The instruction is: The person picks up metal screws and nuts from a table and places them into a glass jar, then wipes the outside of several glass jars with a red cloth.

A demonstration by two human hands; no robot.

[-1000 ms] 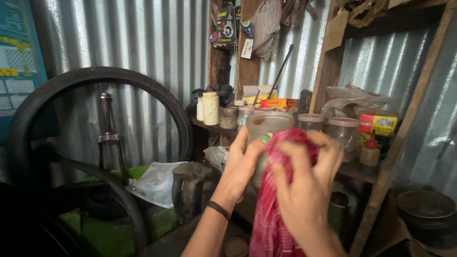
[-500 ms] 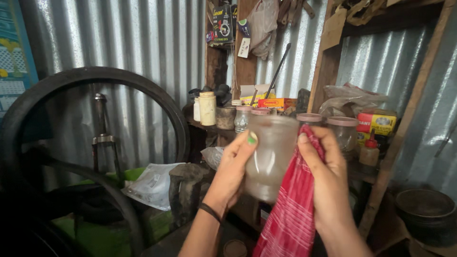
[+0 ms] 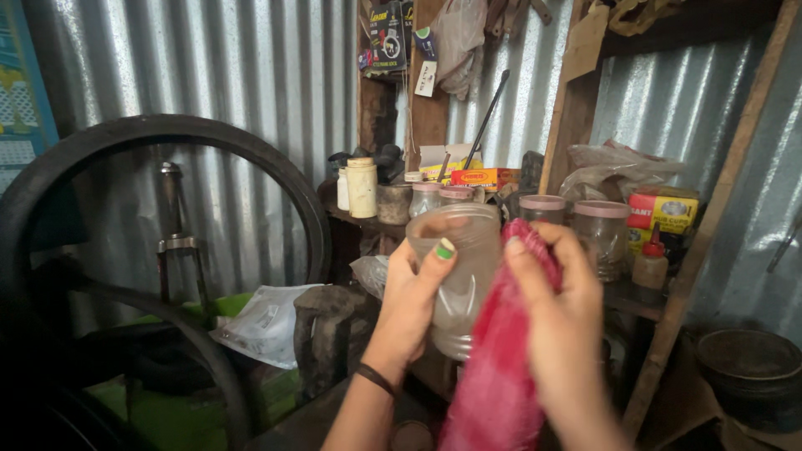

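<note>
A blue poster (image 3: 18, 92) hangs far left of the fingers, beyond a black tyre (image 3: 167, 138); a white plastic packet (image 3: 266, 321) lies lower left; the left hand (image 3: 413, 301) wraps curled fingers round a cloudy plastic jar (image 3: 459, 267); the right hand (image 3: 564, 326) pinches a red checked cloth (image 3: 497, 376) against the jar's side; a red-and-yellow box (image 3: 664, 210) sits right on the shelf.
</note>
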